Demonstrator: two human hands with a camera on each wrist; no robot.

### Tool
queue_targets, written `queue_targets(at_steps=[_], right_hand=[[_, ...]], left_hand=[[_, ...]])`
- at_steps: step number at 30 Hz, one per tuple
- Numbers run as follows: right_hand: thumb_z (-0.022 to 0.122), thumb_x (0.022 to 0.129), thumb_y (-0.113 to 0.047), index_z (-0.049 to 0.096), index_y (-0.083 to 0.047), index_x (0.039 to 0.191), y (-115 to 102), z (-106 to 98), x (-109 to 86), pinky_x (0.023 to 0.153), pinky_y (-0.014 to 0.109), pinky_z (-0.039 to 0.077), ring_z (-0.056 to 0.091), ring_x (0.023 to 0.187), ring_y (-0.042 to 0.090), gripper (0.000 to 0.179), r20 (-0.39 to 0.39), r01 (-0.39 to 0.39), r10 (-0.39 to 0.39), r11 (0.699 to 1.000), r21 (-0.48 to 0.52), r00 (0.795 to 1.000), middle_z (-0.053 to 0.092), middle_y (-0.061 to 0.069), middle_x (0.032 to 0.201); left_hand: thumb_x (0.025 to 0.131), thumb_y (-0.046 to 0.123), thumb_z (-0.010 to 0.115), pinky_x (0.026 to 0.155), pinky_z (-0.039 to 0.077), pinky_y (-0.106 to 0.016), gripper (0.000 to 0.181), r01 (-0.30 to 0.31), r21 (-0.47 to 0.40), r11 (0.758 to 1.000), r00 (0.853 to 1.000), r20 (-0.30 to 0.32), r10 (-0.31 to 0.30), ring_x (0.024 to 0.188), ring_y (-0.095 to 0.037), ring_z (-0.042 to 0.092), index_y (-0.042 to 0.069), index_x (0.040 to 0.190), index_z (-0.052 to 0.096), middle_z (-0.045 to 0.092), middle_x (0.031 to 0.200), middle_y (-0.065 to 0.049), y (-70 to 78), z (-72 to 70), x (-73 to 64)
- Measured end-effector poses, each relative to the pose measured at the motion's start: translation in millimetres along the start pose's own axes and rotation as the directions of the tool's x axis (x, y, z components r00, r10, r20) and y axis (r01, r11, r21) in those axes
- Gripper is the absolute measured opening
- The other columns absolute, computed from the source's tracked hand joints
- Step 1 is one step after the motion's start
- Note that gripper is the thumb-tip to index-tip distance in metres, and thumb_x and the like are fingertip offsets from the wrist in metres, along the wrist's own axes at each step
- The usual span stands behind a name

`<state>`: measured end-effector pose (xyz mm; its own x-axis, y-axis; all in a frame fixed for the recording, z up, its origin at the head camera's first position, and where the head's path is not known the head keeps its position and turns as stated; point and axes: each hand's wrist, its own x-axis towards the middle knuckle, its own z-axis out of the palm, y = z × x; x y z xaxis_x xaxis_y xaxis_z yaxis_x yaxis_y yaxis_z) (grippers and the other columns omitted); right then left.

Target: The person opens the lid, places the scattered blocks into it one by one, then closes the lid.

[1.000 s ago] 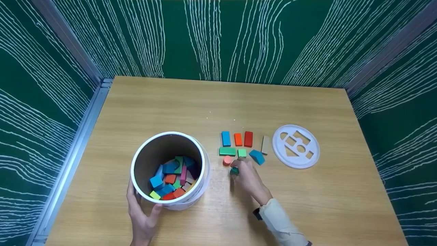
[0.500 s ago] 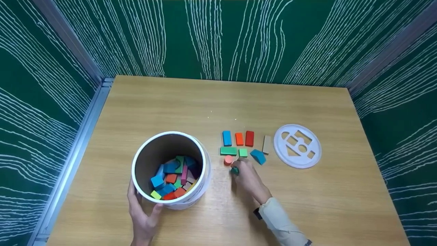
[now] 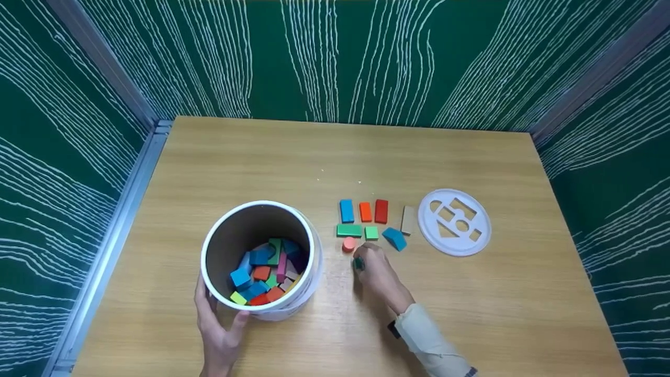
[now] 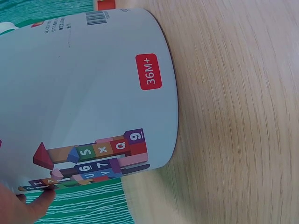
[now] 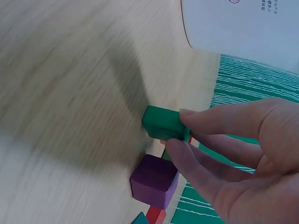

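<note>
My left hand (image 3: pixel 220 335) grips the lower left side of a white bucket (image 3: pixel 225 246), thumb at the front and fingers around its wall. Inside lie several coloured blocks (image 3: pixel 241 277). Just right of the bucket, my right hand (image 3: pixel 379 275) pinches a dark green block (image 5: pixel 163 121) between thumb and fingertips, close over the table. The right wrist view shows a purple cube (image 5: pixel 152 182) beside that block; the hand hides it in the head view. A coral cylinder (image 3: pixel 348 244) and a light green block (image 3: pixel 371 233) lie just beyond the right fingers.
Beyond the cylinder, blue (image 3: pixel 346 211), orange (image 3: pixel 365 212), red (image 3: pixel 381 211) and green (image 3: pixel 349 230) blocks form rows. A blue angled block (image 3: pixel 394 239) and a pale plank (image 3: pixel 407 220) lie rightward, near a white lid (image 3: pixel 455 248) with shaped holes. Green walls (image 3: pixel 356 63) enclose the table's back and sides.
The dark green block has turned slightly in my right fingers. Both hands, the bucket and the laid-out blocks stay nearly where they were; the head view has shifted a little.
</note>
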<state>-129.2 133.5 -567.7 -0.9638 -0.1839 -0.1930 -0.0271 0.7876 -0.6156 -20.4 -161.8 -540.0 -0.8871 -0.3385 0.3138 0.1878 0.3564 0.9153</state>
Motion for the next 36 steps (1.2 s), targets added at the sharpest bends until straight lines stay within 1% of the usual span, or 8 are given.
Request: queue_targets(at_steps=[6,11,13,20,24,27,31,36], right_hand=[[0.068,0.075,0.014,0.067,-0.001,0.107,4,3,-0.3,0.088,0.04,0.052,0.052,0.091,0.022,0.035,0.012,-0.019,0.018,1.0,0.021,1.0,0.062,0.009,0.101],[0.071,0.076,0.008,0.067,-0.005,0.107,4,5,-1.5,0.083,0.035,0.054,0.051,0.089,0.023,0.034,-0.001,-0.028,0.028,0.999,0.044,1.0,0.061,0.006,0.095],[0.071,0.076,0.008,0.067,-0.005,0.106,5,6,-2.0,0.081,0.034,0.055,0.051,0.088,0.022,0.033,-0.013,-0.016,0.017,0.999,0.042,1.0,0.06,0.005,0.094],[0.071,0.071,0.01,0.067,0.002,0.098,5,6,-5.4,0.072,0.031,0.056,0.058,0.08,0.019,0.029,-0.101,0.101,-0.098,0.995,0.026,0.99,0.066,0.01,0.095],[0.071,0.07,0.009,0.067,0.0,0.099,2,3,-7.8,0.074,0.031,0.056,0.057,0.081,0.019,0.031,-0.122,0.11,-0.105,0.993,0.037,0.987,0.066,0.008,0.094],[0.072,0.069,0.006,0.067,-0.001,0.099,0,2,-8.9,0.072,0.03,0.056,0.056,0.079,0.02,0.031,-0.14,0.107,-0.1,0.993,0.043,0.985,0.064,0.006,0.091],[0.073,0.068,0.001,0.065,-0.001,0.1,-1,2,-9.5,0.068,0.027,0.055,0.055,0.078,0.019,0.033,-0.157,0.106,-0.095,0.992,0.063,0.983,0.06,0.005,0.09],[0.073,0.07,-0.002,0.063,-0.001,0.103,-3,1,-10.1,0.07,0.026,0.056,0.052,0.083,0.02,0.035,-0.153,0.113,-0.101,0.991,0.069,0.983,0.055,0.006,0.094]], left_hand=[[0.074,0.008,0.072,0.105,0.032,-0.019,0.091,-0.002,-0.002,1.0,1.0,0.002,0.002,0.131,-0.022,0.03,0.01,0.149,0.02,0.027,0.151,-0.008,-0.5,0.8,-0.6],[0.076,0.01,0.072,0.105,0.031,-0.018,0.09,0.003,-0.003,1.0,1.0,0.003,-0.003,0.132,-0.022,0.03,0.011,0.149,0.02,0.027,0.152,-0.007,0.5,1.0,-0.6],[0.076,0.011,0.071,0.105,0.031,-0.017,0.09,0.004,-0.001,1.0,1.0,0.004,-0.004,0.132,-0.022,0.03,0.011,0.15,0.02,0.027,0.152,-0.007,0.8,1.2,-0.6],[0.074,0.006,0.07,0.106,0.031,-0.019,0.09,-0.034,-0.043,0.999,0.999,-0.005,0.034,0.13,-0.023,0.031,0.004,0.149,0.021,0.028,0.149,-0.014,-0.1,1.4,-0.8],[0.075,0.008,0.071,0.106,0.032,-0.02,0.09,-0.018,-0.024,1.0,1.0,-0.003,0.018,0.13,-0.022,0.03,0.007,0.149,0.02,0.028,0.15,-0.011,-0.4,1.2,-0.8],[0.074,0.007,0.071,0.106,0.032,-0.02,0.091,-0.005,-0.017,1.0,1.0,-0.003,0.005,0.13,-0.022,0.03,0.008,0.149,0.02,0.028,0.151,-0.009,-0.4,1.2,-0.7],[0.074,0.007,0.071,0.105,0.032,-0.019,0.091,-0.006,-0.018,1.0,1.0,-0.005,0.006,0.13,-0.023,0.031,0.008,0.149,0.02,0.028,0.151,-0.009,-0.5,1.7,-0.4],[0.074,0.009,0.072,0.106,0.031,-0.02,0.091,-0.011,-0.018,1.0,1.0,-0.004,0.011,0.131,-0.024,0.03,0.009,0.15,0.02,0.027,0.151,-0.009,-0.6,1.8,-0.8]])
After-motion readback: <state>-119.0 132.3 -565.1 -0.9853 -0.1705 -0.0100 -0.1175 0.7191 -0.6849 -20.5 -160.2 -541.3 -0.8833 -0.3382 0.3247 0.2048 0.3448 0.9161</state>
